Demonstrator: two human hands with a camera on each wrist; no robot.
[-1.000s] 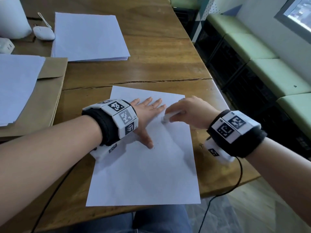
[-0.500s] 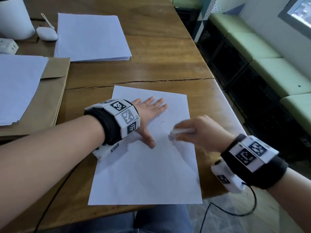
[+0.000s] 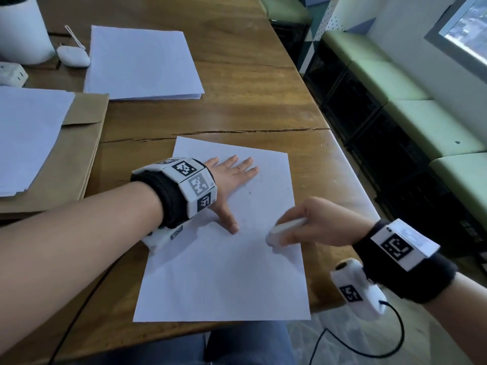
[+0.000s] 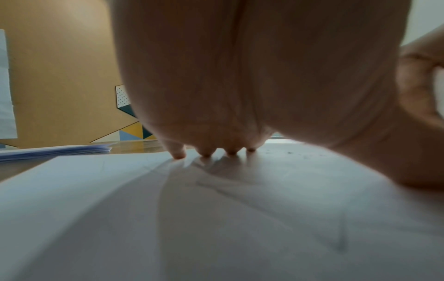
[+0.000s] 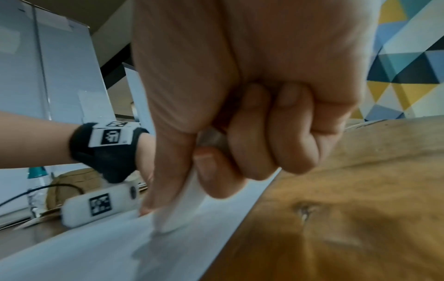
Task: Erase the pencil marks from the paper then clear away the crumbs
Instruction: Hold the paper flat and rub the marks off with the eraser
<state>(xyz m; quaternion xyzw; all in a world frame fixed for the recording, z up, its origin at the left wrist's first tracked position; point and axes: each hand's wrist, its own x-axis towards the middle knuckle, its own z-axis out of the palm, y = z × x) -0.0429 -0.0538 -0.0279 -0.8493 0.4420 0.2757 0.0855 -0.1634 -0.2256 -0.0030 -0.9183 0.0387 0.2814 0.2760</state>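
A white sheet of paper (image 3: 224,272) lies near the front edge of the wooden table (image 3: 250,101). My left hand (image 3: 232,177) lies flat on its upper left part, fingers spread and pressing it down; the left wrist view shows the fingertips (image 4: 179,155) on the paper (image 4: 216,218). My right hand (image 3: 313,222) grips a white eraser (image 3: 283,231), whose tip touches the paper near its right edge. In the right wrist view the eraser (image 5: 182,207) sits pinched between thumb and fingers against the paper (image 5: 96,252). A few dark crumbs (image 3: 249,192) lie near my left fingers.
A stack of white paper (image 3: 142,61) lies at the back of the table, with more sheets (image 3: 29,133) on a brown envelope (image 3: 76,159) at the left. A white cylinder (image 3: 21,30), a small white case (image 3: 73,56) and a power strip (image 3: 10,73) stand at the far left. Green benches (image 3: 395,75) run along the right.
My right hand has drawn the eraser down the paper toward me and slightly to the right. The left hand has stayed flat on the sheet.
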